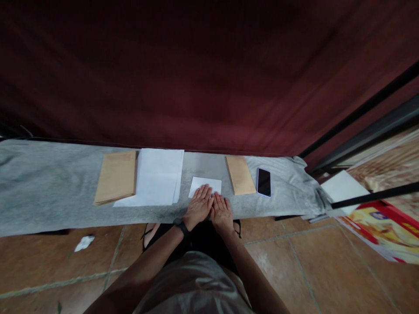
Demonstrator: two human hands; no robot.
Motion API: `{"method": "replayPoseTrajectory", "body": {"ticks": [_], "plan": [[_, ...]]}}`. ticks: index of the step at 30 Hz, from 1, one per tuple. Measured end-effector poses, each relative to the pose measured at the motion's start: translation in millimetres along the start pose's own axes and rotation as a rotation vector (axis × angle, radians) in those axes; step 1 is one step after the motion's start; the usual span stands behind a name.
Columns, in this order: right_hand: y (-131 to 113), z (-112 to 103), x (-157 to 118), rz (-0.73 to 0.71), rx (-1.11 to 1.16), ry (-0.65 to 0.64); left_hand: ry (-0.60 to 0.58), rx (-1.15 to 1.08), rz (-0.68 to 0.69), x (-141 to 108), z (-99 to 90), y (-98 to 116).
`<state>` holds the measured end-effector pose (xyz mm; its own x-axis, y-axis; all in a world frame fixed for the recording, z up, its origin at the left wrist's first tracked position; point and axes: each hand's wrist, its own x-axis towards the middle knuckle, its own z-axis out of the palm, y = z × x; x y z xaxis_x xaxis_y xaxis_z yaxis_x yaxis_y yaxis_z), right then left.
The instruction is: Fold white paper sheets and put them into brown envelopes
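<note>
Legible text: none. Brown envelopes at left (pixel 117 178), faint reddish print near the top edge, unreadable; brown envelope at right (pixel 241 175), faint marking, unreadable. Red-and-yellow box (pixel 389 233), one blue emblem with pale lettering, too blurred to read.

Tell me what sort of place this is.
Probably a makeshift paper-handling spot indoors, perhaps in a home or small workshop: a narrow, cloth-draped table holds white sheets and brown envelopes, a dark red curtain hangs behind it, and the floor is tiled.
</note>
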<state>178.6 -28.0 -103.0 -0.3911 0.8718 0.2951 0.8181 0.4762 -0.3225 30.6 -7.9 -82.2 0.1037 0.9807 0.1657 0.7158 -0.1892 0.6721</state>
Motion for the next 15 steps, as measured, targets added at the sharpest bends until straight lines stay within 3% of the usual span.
{"method": "replayPoseTrajectory", "body": {"ticks": [3,7,11,15], "plan": [[0,1,0,0.000,-0.026,0.019,-0.032,0.038,0.032,15,3.6,-2],[1,2,1,-0.010,-0.067,0.044,-0.029,0.283,0.023,23,6.2,-12],[1,2,2,-0.017,-0.091,0.047,-0.023,0.488,-0.034,21,4.1,-25],[1,2,1,-0.011,-0.095,0.037,0.034,0.536,-0.073,13,-0.9,-33]]}}
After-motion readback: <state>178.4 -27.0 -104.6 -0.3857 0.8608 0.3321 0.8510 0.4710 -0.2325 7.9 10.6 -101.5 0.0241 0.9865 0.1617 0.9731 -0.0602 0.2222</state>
